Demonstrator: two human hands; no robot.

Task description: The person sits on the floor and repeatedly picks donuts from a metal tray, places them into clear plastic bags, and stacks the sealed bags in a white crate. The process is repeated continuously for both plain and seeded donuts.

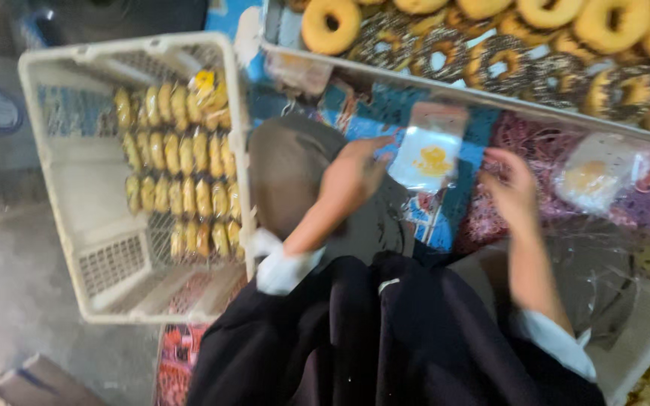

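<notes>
My left hand (353, 177) pinches the left edge of a clear plastic bag (429, 147) with a yellow print, held above the patterned table cover. Fingers apart, my right hand (515, 191) hovers just right of the bag; whether it touches the bag is blurred. A wrapped doughnut (594, 177) lies on the cover to the right of that hand. Both arms come out of dark sleeves with white cuffs.
A white plastic crate (49, 161) at the left holds rows of packed yellow doughnuts (174, 169). A tray (445, 81) along the top carries several glazed and chocolate doughnuts (330, 25). Loose clear plastic sheets (626, 263) lie at the right.
</notes>
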